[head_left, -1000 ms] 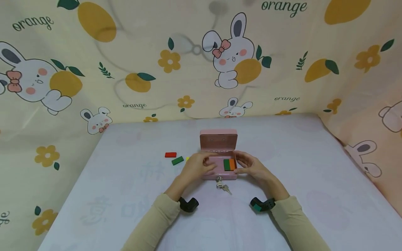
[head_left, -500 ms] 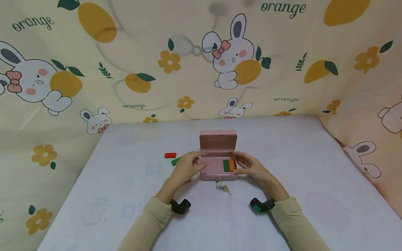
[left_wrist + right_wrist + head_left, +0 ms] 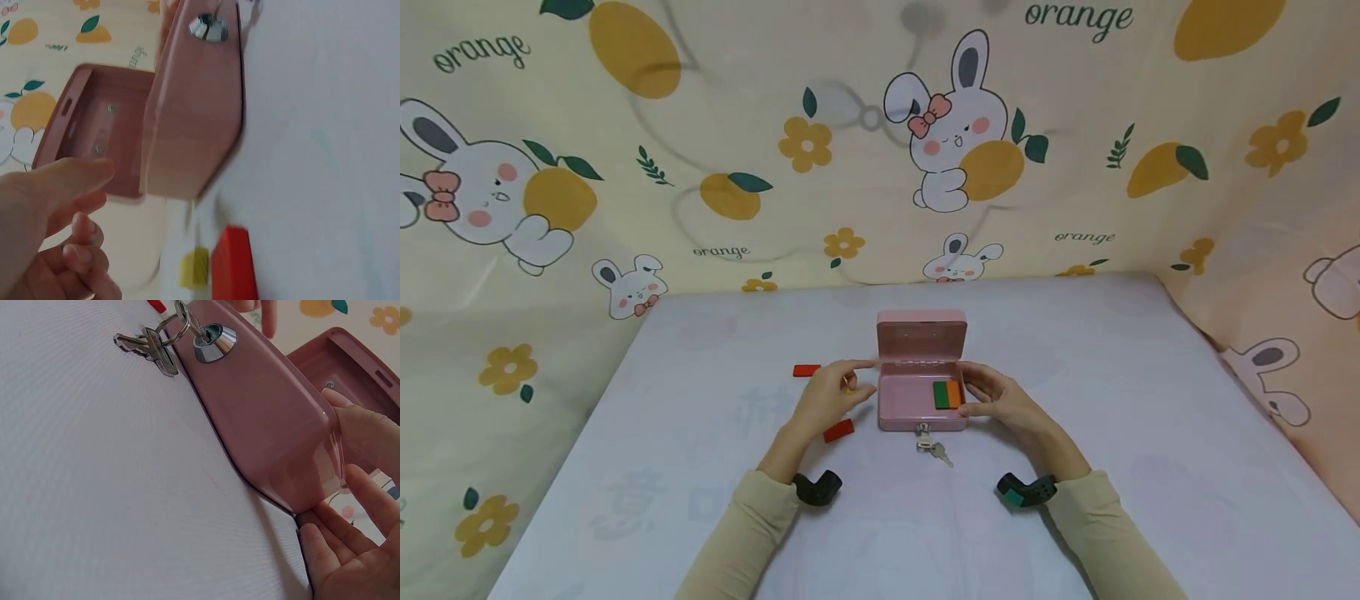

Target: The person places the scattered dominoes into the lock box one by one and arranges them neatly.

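A pink metal cash box (image 3: 921, 423) stands on the table with its lid (image 3: 922, 340) raised. Inside, at the right end, a green block (image 3: 940, 396) and an orange block (image 3: 953, 395) lie side by side. My right hand (image 3: 1011, 402) grips the box's right side, thumb at the rim and fingers along the outer wall. Just left of the box is my left hand (image 3: 829, 393), fingers loosely bent and holding nothing. Near it in the left wrist view are a yellow block (image 3: 194, 269) and a red block (image 3: 234, 265).
A ring with keys (image 3: 150, 347) hangs from the lock (image 3: 214, 344) on the box's front. Another red block (image 3: 806, 371) lies behind my left hand, which hides the green block there. A patterned cloth (image 3: 737, 125) rises behind the white table (image 3: 1075, 333).
My left hand has moved left, from over the box's interior to over the loose blocks, uncovering a red one in front. The right hand stays on the box.
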